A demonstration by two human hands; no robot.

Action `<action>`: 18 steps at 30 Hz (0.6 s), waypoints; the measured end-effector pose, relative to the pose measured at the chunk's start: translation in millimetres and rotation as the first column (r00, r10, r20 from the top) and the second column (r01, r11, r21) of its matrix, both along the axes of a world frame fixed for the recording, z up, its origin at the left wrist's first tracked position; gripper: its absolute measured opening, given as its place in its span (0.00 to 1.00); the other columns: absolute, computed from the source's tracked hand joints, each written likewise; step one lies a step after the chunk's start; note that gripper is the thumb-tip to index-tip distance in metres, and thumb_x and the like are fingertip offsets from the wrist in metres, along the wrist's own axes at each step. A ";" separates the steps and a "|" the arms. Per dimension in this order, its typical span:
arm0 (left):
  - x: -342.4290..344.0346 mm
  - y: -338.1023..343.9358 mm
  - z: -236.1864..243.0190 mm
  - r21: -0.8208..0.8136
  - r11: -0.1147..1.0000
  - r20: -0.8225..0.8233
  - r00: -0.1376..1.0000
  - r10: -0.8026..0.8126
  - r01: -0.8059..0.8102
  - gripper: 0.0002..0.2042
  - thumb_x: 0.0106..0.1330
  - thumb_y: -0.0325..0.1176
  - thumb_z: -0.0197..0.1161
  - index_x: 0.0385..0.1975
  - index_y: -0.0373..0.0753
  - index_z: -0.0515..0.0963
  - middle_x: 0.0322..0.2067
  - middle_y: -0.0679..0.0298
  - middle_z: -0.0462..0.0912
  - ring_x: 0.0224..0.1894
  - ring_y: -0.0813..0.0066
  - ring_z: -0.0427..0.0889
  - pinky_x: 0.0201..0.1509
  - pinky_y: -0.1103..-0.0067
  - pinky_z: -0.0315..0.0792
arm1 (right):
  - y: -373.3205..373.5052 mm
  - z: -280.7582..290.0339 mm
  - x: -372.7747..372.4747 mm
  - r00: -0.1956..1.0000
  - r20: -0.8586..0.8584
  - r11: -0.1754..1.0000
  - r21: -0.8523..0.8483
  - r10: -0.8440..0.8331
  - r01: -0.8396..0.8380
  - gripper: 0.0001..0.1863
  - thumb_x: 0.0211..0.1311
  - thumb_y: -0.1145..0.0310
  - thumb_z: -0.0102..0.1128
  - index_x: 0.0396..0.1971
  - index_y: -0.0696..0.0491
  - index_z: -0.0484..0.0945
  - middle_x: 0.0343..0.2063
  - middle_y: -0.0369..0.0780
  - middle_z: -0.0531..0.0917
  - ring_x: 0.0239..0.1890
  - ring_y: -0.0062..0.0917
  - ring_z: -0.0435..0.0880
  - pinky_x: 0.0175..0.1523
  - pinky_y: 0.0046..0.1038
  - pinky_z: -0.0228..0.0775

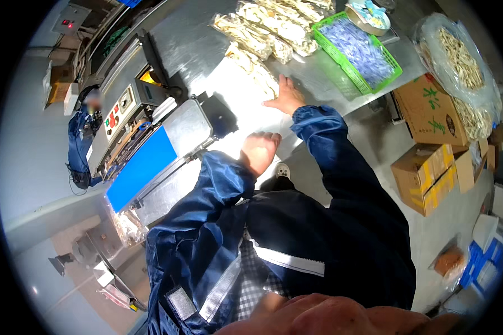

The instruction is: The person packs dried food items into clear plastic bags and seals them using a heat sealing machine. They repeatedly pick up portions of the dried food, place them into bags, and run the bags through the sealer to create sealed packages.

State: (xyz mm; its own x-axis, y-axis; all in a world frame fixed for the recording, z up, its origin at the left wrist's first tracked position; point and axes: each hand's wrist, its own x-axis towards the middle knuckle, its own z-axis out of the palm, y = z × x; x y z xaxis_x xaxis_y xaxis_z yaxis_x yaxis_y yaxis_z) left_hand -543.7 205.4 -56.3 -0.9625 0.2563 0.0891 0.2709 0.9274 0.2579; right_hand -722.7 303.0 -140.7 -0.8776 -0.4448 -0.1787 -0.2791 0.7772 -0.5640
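My right hand (288, 97) reaches over the metal table with its thumb and fingers apart, beside the end of a clear bag of pale dried strips (254, 71). Its fingertips are next to the bag; whether they touch it I cannot tell. Nearer to me, my left hand (260, 153) is curled closed by the table's front edge. Whatever its fingers may hold is hidden. More filled clear bags (279, 33) lie grouped on the far part of the table. To their right stands a green plastic basket (341, 60) full of small bluish-purple packets.
On the left stands a machine with a control panel (120, 109) and a blue conveyor belt (145, 167). A round tub (369, 27) of small packets adjoins the basket. Cardboard boxes (430, 111) and a large clear sack of dried strips (458, 58) stand at the right.
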 end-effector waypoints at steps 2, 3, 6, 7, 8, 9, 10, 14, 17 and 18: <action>2.4 -4.2 -0.1 -0.020 1.000 -0.024 1.000 -0.010 0.010 0.04 0.61 0.30 0.56 0.31 0.42 0.77 0.26 0.62 0.82 0.32 0.63 0.84 0.38 0.71 0.77 | -22.2 -2.9 -6.9 0.994 0.096 0.988 0.137 0.057 -0.070 0.63 0.46 0.51 0.78 0.76 0.53 0.45 0.64 0.54 0.68 0.58 0.48 0.78 0.60 0.43 0.74; 4.0 -5.6 -0.1 -0.023 1.000 -0.035 0.999 -0.019 0.019 0.04 0.61 0.30 0.56 0.31 0.41 0.77 0.26 0.62 0.82 0.32 0.64 0.84 0.38 0.71 0.78 | -28.4 -6.6 -10.3 0.992 0.110 0.987 0.144 0.056 -0.072 0.62 0.46 0.52 0.77 0.76 0.51 0.44 0.63 0.53 0.69 0.57 0.48 0.79 0.59 0.43 0.74; 21.8 -15.5 19.6 0.016 1.000 0.093 0.996 0.007 -0.008 0.06 0.63 0.31 0.60 0.35 0.39 0.81 0.30 0.56 0.84 0.32 0.57 0.85 0.36 0.67 0.78 | -31.7 -15.8 -23.0 0.998 0.045 0.990 0.133 0.045 -0.050 0.54 0.49 0.57 0.73 0.75 0.45 0.49 0.59 0.50 0.72 0.52 0.47 0.82 0.53 0.44 0.77; 28.1 -14.7 38.9 0.014 1.000 0.112 0.994 0.019 -0.021 0.05 0.63 0.30 0.61 0.34 0.39 0.82 0.29 0.55 0.84 0.31 0.57 0.84 0.34 0.67 0.78 | -25.2 -20.4 -35.0 0.999 0.004 0.987 0.151 0.051 -0.051 0.47 0.49 0.60 0.73 0.69 0.48 0.57 0.55 0.50 0.73 0.53 0.47 0.81 0.53 0.43 0.77; 34.5 -16.4 60.9 0.049 0.999 0.103 0.995 0.009 -0.014 0.04 0.62 0.30 0.63 0.32 0.38 0.81 0.26 0.56 0.83 0.29 0.56 0.84 0.33 0.68 0.77 | -17.1 -26.5 -46.0 0.998 -0.035 0.989 0.140 0.043 -0.038 0.45 0.49 0.60 0.73 0.67 0.48 0.59 0.55 0.49 0.73 0.54 0.47 0.81 0.54 0.44 0.77; 40.6 -23.4 66.7 0.268 0.963 0.011 1.000 -0.022 0.018 0.04 0.62 0.31 0.66 0.28 0.38 0.80 0.24 0.58 0.82 0.29 0.58 0.84 0.33 0.69 0.78 | -9.3 -32.4 -55.5 0.997 -0.074 0.992 0.128 0.033 -0.023 0.42 0.50 0.59 0.72 0.65 0.48 0.61 0.56 0.49 0.72 0.55 0.48 0.80 0.54 0.45 0.76; 46.9 -25.9 76.3 0.308 0.951 -0.009 1.000 0.025 -0.021 0.05 0.61 0.30 0.69 0.27 0.38 0.80 0.23 0.58 0.82 0.28 0.58 0.84 0.33 0.69 0.78 | -3.5 -37.8 -61.5 0.999 -0.025 0.990 0.133 0.047 -0.044 0.44 0.49 0.58 0.73 0.66 0.48 0.61 0.57 0.48 0.72 0.55 0.48 0.79 0.55 0.45 0.76; 59.0 -33.9 108.9 0.304 0.912 -0.019 0.955 0.296 -0.277 0.12 0.55 0.30 0.76 0.22 0.35 0.76 0.21 0.59 0.78 0.24 0.59 0.79 0.29 0.69 0.73 | 2.0 -42.3 -56.3 0.995 -0.073 0.987 0.153 0.062 -0.050 0.50 0.47 0.53 0.76 0.69 0.48 0.58 0.61 0.48 0.70 0.55 0.49 0.78 0.56 0.45 0.75; 58.6 -40.3 84.2 0.367 0.872 -0.053 0.928 0.368 -0.325 0.15 0.56 0.32 0.76 0.21 0.35 0.74 0.20 0.58 0.75 0.23 0.58 0.77 0.28 0.69 0.71 | 18.1 -2.1 -22.2 0.975 -0.211 0.990 -0.136 -0.066 0.038 0.45 0.55 0.53 0.74 0.68 0.52 0.60 0.57 0.49 0.73 0.50 0.39 0.81 0.52 0.36 0.75; 55.6 -40.6 74.9 0.387 0.862 -0.073 0.921 0.383 -0.328 0.15 0.56 0.33 0.76 0.21 0.35 0.73 0.20 0.58 0.75 0.23 0.58 0.77 0.28 0.68 0.70 | 22.0 20.4 -9.3 0.989 -0.043 0.918 -0.381 -0.142 0.116 0.41 0.57 0.55 0.73 0.66 0.54 0.62 0.54 0.49 0.75 0.49 0.37 0.81 0.50 0.34 0.75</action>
State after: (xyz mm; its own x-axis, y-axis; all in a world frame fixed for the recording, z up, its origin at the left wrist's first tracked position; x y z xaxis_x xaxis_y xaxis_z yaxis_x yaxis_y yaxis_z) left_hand -488.1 164.8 18.6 -0.9514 -0.1774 0.2517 -0.0001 0.8175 0.5759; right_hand -732.0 325.1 -120.2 -0.9360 -0.3495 0.0418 -0.2388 0.5434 -0.8048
